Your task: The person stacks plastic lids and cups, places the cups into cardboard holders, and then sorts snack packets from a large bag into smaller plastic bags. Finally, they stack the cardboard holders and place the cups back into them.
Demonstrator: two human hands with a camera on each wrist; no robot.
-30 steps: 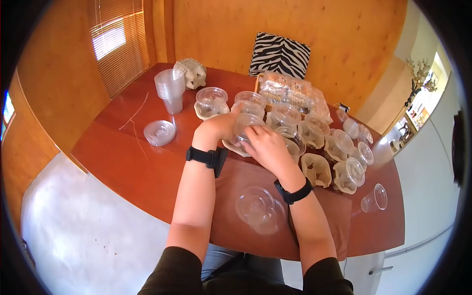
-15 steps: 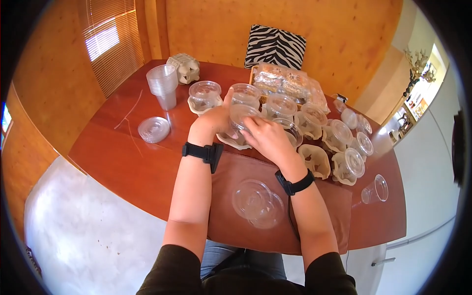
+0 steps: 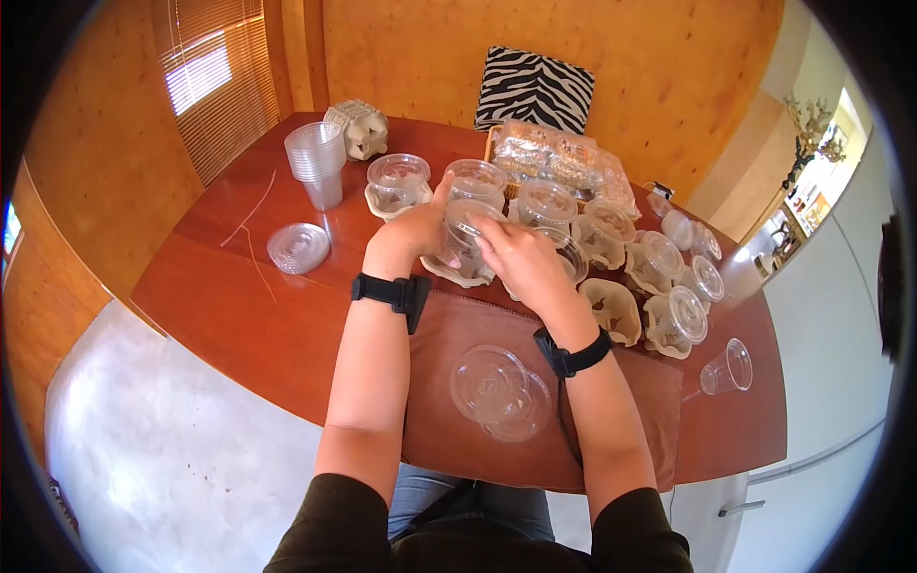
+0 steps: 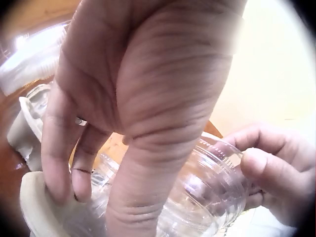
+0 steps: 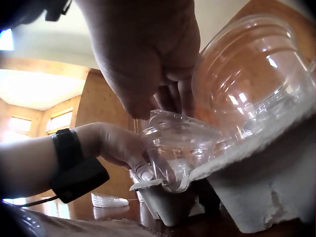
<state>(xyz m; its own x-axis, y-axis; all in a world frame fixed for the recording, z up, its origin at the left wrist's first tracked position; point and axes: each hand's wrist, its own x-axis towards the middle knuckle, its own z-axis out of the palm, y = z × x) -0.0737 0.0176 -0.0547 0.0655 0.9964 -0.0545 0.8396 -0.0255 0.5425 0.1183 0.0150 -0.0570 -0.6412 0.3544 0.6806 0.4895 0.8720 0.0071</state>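
Note:
A clear plastic cup (image 5: pixel 165 157) stands in a grey pulp cup carrier (image 5: pixel 170 200), with a clear lid (image 3: pixel 468 216) on its top. My left hand (image 3: pixel 413 239) holds the side of this cup low down, its thumb against the wall near the carrier's rim. In the left wrist view, two of its fingers reach down beside the pulp edge. From the right, my right hand (image 3: pixel 527 265) pinches the lid's rim; its thumb (image 4: pixel 256 165) shows on the edge there. Two loose clear lids (image 3: pixel 489 384) lie overlapping on the brown cloth in front of me.
Lidded cups in pulp carriers (image 3: pixel 611 310) crowd the table's right half. Behind them sits a tray of wrapped packages (image 3: pixel 554 158). A cup stack (image 3: pixel 315 158), a lid stack (image 3: pixel 298 248) and stacked carriers (image 3: pixel 358 129) stand left. One cup (image 3: pixel 726 368) lies near the right edge.
The right fingers have shifted slightly along the lid's rim. My left hand stays at the cup. The whole head view has moved a little.

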